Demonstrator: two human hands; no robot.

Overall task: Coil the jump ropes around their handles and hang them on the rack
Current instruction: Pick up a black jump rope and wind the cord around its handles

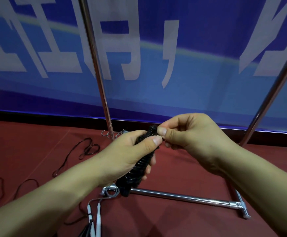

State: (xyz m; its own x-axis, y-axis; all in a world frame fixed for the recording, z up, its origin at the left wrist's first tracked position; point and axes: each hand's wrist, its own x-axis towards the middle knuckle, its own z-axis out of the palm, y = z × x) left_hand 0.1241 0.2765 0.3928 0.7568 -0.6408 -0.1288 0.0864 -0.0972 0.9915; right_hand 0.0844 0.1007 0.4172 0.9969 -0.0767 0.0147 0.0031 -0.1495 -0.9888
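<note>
Here, a person stands over a dark red carpet [182, 168], before a chrome tubular rack [182, 196], finishing the wrap on one black jump rope bundle [140, 166]. The cord lies in tight turns around the handles along nearly the whole length of the bundle, so the coiling of this rope looks all but done; what seems left is securing the last bit of cord at the top end. Nothing is seen hanging on the part of the rack in view, so the hanging is judged not yet done for this rope.

More work waits on the floor: a loose dark jump rope cord [86, 149] sprawls uncoiled to the left, and a thin grey rope with white handles [98, 212] lies near the rack's base bar, also unwound.

The left hand [130, 156] grips the bundle around its middle, fingers curled behind it and the thumb pressed flat across the front. The right hand [190, 139] works at the upper end, thumb and forefinger closed in a small pinch against the top of the coil, the other fingers curled loosely underneath. Whether that pinch holds the cord's free end cannot be told, since the fingertips cover it.

The bundle is held in the air between the rack's uprights, above the base bar.
</note>
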